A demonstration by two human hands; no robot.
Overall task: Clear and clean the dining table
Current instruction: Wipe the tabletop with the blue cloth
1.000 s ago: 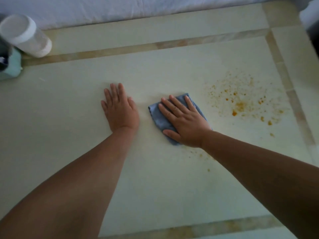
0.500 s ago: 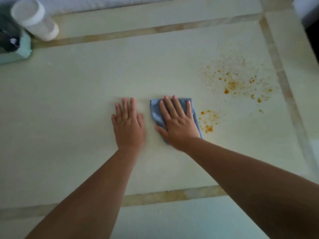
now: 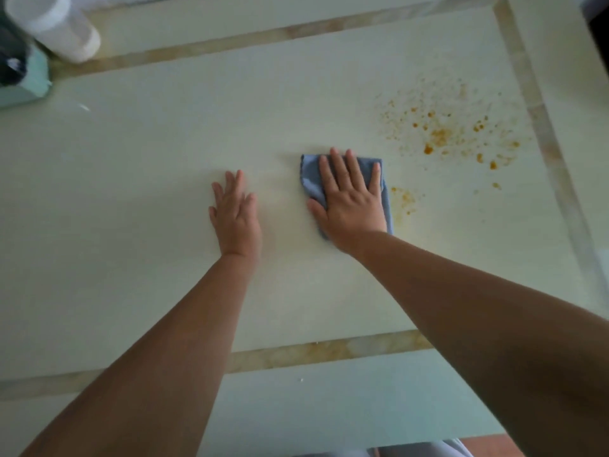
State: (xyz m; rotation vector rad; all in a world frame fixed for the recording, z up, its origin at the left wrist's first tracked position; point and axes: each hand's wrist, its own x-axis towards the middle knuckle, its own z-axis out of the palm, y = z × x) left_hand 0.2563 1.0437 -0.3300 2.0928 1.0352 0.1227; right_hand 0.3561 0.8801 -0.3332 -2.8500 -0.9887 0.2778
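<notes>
A folded blue cloth (image 3: 308,178) lies flat on the pale dining table (image 3: 164,159). My right hand (image 3: 349,199) presses down on it with straight, spread fingers. My left hand (image 3: 235,216) rests flat on the bare tabletop just left of the cloth, fingers straight. Orange-brown sauce spatter (image 3: 441,133) covers the table to the upper right of the cloth. A smaller orange smear (image 3: 403,199) sits right beside the cloth's right edge.
A white cylindrical container (image 3: 56,28) stands at the table's far left corner. Next to it is a pale green box (image 3: 29,84) with something dark in it. A tan inlay strip (image 3: 329,352) runs around the tabletop.
My right hand slid the cloth first toward me and left, then slightly away. A small orange smear now shows to the right of the cloth. The camera view shifted forward over the table.
</notes>
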